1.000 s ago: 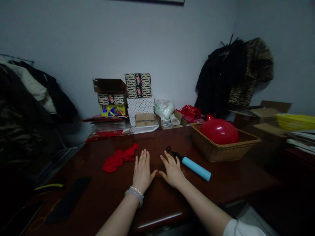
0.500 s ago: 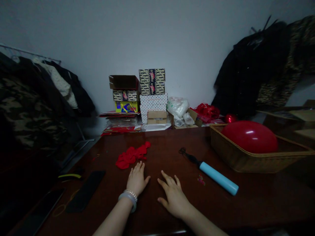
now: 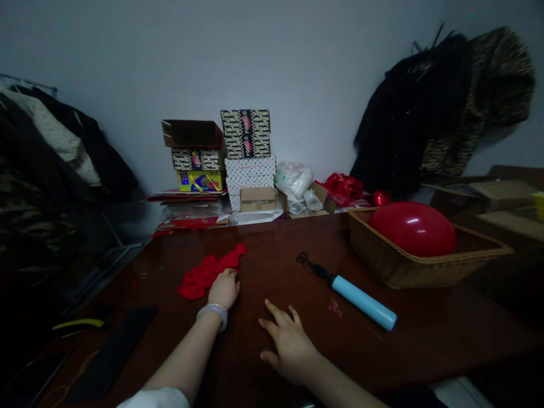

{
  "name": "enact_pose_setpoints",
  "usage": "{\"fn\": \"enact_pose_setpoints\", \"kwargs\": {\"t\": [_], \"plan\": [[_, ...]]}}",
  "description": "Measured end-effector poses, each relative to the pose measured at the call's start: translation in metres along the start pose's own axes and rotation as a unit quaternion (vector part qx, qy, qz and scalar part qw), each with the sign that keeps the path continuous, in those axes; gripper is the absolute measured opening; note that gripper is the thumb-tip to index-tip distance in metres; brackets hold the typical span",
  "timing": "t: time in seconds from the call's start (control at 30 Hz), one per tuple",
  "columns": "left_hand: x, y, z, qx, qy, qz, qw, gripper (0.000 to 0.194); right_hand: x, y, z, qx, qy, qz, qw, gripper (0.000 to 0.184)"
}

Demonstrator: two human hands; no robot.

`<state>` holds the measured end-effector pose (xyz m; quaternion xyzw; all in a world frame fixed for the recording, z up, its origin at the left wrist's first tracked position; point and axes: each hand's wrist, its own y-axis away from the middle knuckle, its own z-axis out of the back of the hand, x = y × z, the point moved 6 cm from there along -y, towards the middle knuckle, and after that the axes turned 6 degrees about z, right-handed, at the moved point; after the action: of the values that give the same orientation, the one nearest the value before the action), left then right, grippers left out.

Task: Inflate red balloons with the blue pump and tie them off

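Note:
My left hand (image 3: pixel 224 289) rests at the right edge of a crumpled pile of deflated red balloons (image 3: pixel 204 277), its fingers curled over the rubber. My right hand (image 3: pixel 289 343) lies flat on the dark polished wood table (image 3: pixel 263 255) with its fingers spread, touching nothing else. Up and to its right lies a light blue hand pump (image 3: pixel 363 302) with a black ring-handled end (image 3: pixel 308 262). A large inflated red balloon (image 3: pixel 410 229) sits in a wicker basket (image 3: pixel 395 266) at the table's right. Several tiny coloured bands (image 3: pixel 335 307) lie near the pump.
Stacked patterned boxes (image 3: pixel 246 158), a white plastic bag (image 3: pixel 294 180) and red ribbon (image 3: pixel 343 189) line the wall behind the table. Dark coats (image 3: pixel 442 107) hang at the right. A flat black item (image 3: pixel 113 351) lies near the table's left front.
My left hand has moved forward and left, from beside the red pile onto its edge. My right hand has drawn back slightly. The whole view has shifted as my head turned.

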<state>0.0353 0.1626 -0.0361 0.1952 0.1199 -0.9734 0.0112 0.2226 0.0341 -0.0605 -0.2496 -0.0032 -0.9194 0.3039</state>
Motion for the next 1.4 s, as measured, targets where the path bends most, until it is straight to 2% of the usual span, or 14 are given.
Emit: {"fn": "enact_pose_setpoints", "kwargs": {"t": [0.2,0.27,0.33,0.4,0.47,0.63,0.7,0.83,0.9,1.0,1.1,1.23,1.33,1.4], "plan": [[0.001,0.021,0.040,-0.072,0.178,0.060,0.980,0.041,0.006,0.005,0.017,-0.019,-0.016,-0.013,1.000,0.061],[0.003,0.037,0.048,-0.036,0.430,0.130,0.893,0.043,0.009,0.007,0.021,-0.024,-0.023,-0.020,0.999,0.060],[-0.006,0.056,0.056,0.014,0.573,0.161,0.803,0.042,0.012,0.010,0.025,-0.043,-0.030,-0.023,0.998,0.059],[-0.018,0.077,0.067,0.036,0.632,0.181,0.753,0.034,0.012,0.012,0.031,-0.081,-0.039,-0.022,0.996,0.055],[-0.031,0.096,0.072,0.070,0.651,0.186,0.732,0.027,0.011,0.013,0.039,-0.137,-0.057,-0.014,0.989,0.045],[-0.050,0.131,0.042,0.173,0.638,0.219,0.718,0.027,0.005,0.015,0.060,-0.263,-0.141,0.014,0.954,0.030],[-0.052,0.138,0.022,0.192,0.631,0.233,0.715,0.025,0.002,0.014,0.061,-0.267,-0.164,0.007,0.950,0.028],[-0.058,0.145,-0.005,0.230,0.659,0.242,0.673,0.024,-0.003,0.009,0.053,-0.236,-0.213,-0.010,0.948,0.025],[-0.057,0.144,-0.009,0.225,0.669,0.244,0.665,0.024,-0.005,0.007,0.049,-0.229,-0.219,-0.012,0.948,0.016],[-0.049,0.142,-0.010,0.190,0.657,0.261,0.681,0.024,-0.009,0.004,0.046,-0.248,-0.219,-0.019,0.944,0.016],[-0.051,0.148,-0.017,0.262,0.628,0.270,0.681,0.039,-0.008,0.004,0.046,-0.276,-0.220,-0.019,0.935,0.018],[-0.070,0.166,-0.030,0.408,0.658,0.283,0.566,0.074,0.010,0.008,0.048,-0.283,-0.187,0.018,0.941,0.016],[-0.079,0.166,-0.028,0.393,0.736,0.275,0.478,0.069,0.032,0.010,0.046,-0.249,-0.127,0.074,0.957,0.016],[-0.078,0.161,-0.026,0.342,0.777,0.280,0.448,0.048,0.042,0.011,0.042,-0.228,-0.090,0.096,0.965,0.018]]}}
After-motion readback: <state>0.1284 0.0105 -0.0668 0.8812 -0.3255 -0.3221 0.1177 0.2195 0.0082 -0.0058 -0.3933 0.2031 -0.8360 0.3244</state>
